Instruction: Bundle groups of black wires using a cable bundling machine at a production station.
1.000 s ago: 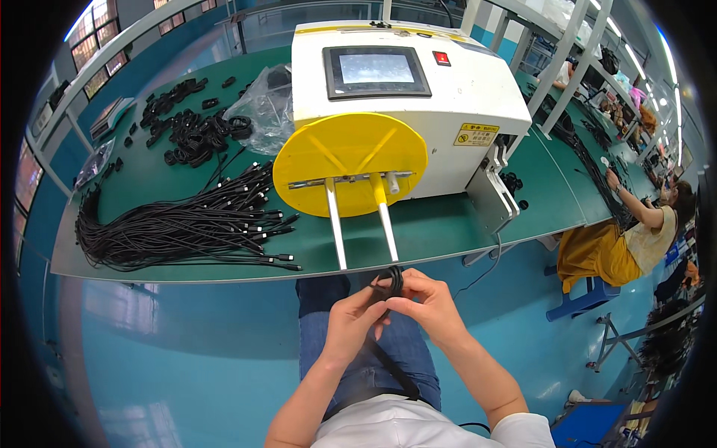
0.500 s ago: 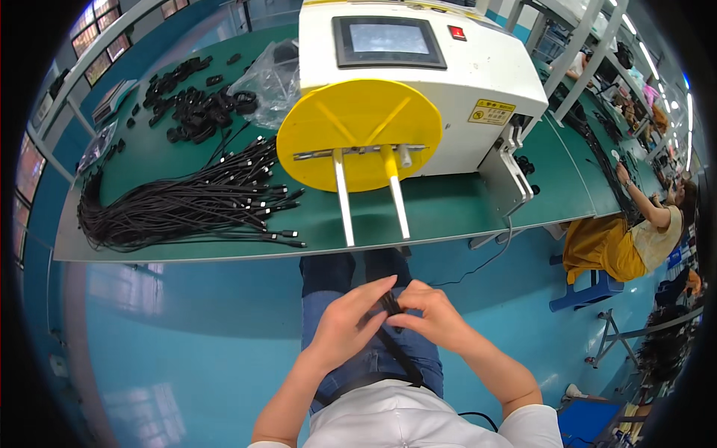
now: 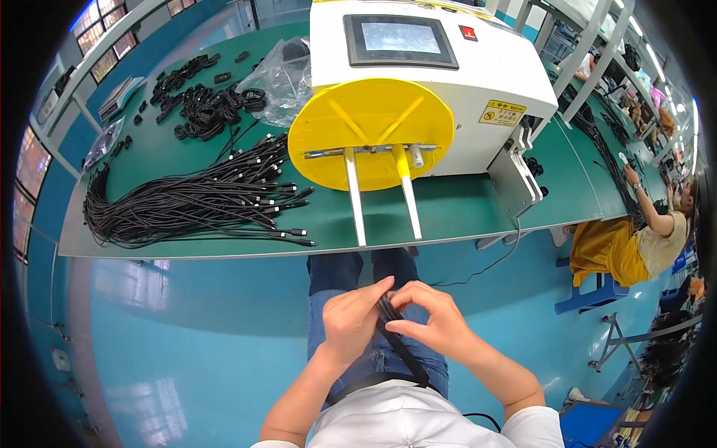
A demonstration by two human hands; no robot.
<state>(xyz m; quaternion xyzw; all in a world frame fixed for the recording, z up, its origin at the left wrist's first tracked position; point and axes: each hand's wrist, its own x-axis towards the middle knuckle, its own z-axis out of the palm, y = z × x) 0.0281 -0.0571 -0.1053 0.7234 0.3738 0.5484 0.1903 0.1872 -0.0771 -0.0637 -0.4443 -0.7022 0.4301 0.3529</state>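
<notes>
Above my lap, my left hand (image 3: 349, 319) and my right hand (image 3: 435, 315) close in from both sides on a small coil of black cable (image 3: 388, 308). The left fingers lie along its left side, with the palm covering part of it. On its right side, my right thumb and fingers pinch the coil. A flat black strap (image 3: 404, 355) runs from just beneath the coil down to my waist; its upper end is hidden at the hands. Past the hands, two metal prongs (image 3: 355, 201) stick out from a yellow disc (image 3: 370, 97) over the table edge.
The disc belongs to a white machine (image 3: 478, 75) with a screen (image 3: 401, 37) on the green table (image 3: 448, 205). Loose black cables (image 3: 172, 209) lie at left, coiled cables (image 3: 209, 112) and a plastic bag (image 3: 280, 86) behind. A seated person (image 3: 657, 231) works at far right.
My right fingers have shifted on the coil, and more of its loops now show between the hands. The view has moved slightly, so the table and machine appear further right.
</notes>
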